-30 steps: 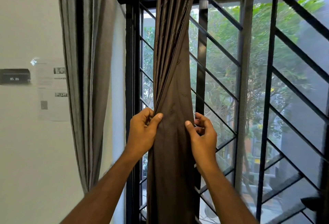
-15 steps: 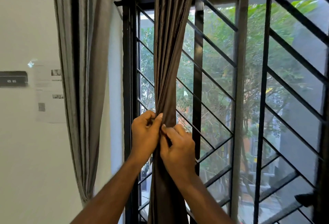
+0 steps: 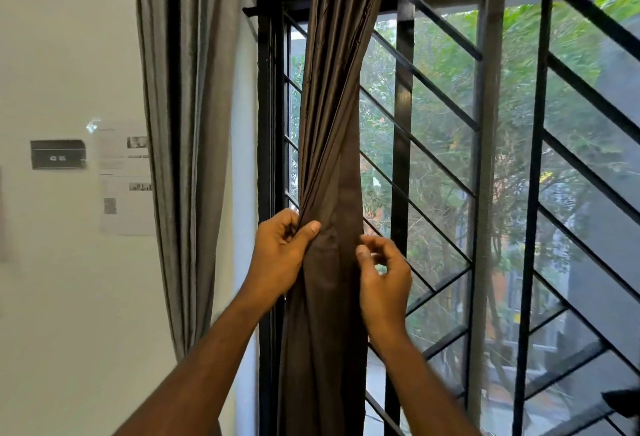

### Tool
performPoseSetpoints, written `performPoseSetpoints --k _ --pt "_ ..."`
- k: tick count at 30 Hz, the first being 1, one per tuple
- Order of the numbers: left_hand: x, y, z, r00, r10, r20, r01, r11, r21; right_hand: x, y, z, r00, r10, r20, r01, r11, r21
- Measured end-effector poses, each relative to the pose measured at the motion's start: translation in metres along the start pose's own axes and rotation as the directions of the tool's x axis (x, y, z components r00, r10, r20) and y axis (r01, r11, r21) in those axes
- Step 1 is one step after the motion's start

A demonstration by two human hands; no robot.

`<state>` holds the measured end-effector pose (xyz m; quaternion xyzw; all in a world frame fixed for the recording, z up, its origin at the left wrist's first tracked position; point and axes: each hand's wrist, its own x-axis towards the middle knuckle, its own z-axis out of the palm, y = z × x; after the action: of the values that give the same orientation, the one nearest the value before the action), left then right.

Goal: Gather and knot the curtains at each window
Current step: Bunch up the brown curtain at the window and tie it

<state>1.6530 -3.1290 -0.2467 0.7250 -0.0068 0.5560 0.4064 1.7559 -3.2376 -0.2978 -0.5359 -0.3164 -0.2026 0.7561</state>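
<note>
On the wall at far left, a dark plaque (image 3: 57, 154) and papers (image 3: 124, 177); next, a grey curtain (image 3: 187, 124) hanging loose; before the window grille (image 3: 502, 158), a brown curtain (image 3: 332, 124) bunched and twisted, gripped by the left hand (image 3: 280, 255); right hand (image 3: 384, 280) beside its edge, fingers loosely curled, holding nothing.

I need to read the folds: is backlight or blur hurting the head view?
Head view: bright window backlights the brown curtain, folds stay readable; right hand slightly motion-blurred at its fingertips; left hand sharp; wall papers soft, illegible.
</note>
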Motion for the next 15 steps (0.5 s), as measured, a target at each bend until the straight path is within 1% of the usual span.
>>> performPoseSetpoints --k 1,2,3,4,5,7,10,12,15 --pt "0.0 -0.001 -0.003 1.0 -0.017 0.007 0.017 1.0 -0.013 0.007 0.0 0.0 0.988 0.139 0.06 -0.143 0.988 0.051" --pt "0.001 -0.001 -0.005 0.999 -0.031 0.012 0.031 0.999 -0.022 0.012 -0.001 0.0 0.951 0.264 0.159 -0.287 0.948 0.138" --pt "0.001 -0.002 -0.007 0.999 -0.038 0.011 0.038 0.999 -0.028 0.016 -0.004 0.0 0.895 0.361 0.262 -0.423 0.874 0.239" --pt "0.002 -0.003 -0.009 0.999 -0.038 0.008 0.038 0.999 -0.031 0.018 -0.006 0.0 0.85 0.41 0.33 -0.506 0.81 0.297" --pt "0.002 -0.004 -0.01 0.999 -0.036 0.004 0.036 0.999 -0.031 0.02 -0.005 -0.001 0.837 0.412 0.36 -0.523 0.795 0.306" --pt "0.003 -0.006 -0.011 0.999 -0.034 -0.003 0.034 0.999 -0.028 0.022 0.002 -0.002 0.868 0.371 0.33 -0.461 0.847 0.263" --pt "0.005 -0.01 -0.012 0.999 -0.021 -0.037 0.022 1.0 0.015 0.023 0.011 -0.001 0.935 0.3 0.188 -0.335 0.923 0.19" --pt "0.007 -0.014 -0.011 0.996 0.027 -0.087 -0.019 0.995 0.098 0.021 0.014 -0.002 0.958 0.266 0.111 -0.282 0.943 0.177" --pt "0.006 -0.021 -0.006 0.976 0.151 -0.159 -0.101 0.953 0.286 0.012 0.012 -0.002 0.988 0.145 -0.053 -0.143 0.989 0.038"
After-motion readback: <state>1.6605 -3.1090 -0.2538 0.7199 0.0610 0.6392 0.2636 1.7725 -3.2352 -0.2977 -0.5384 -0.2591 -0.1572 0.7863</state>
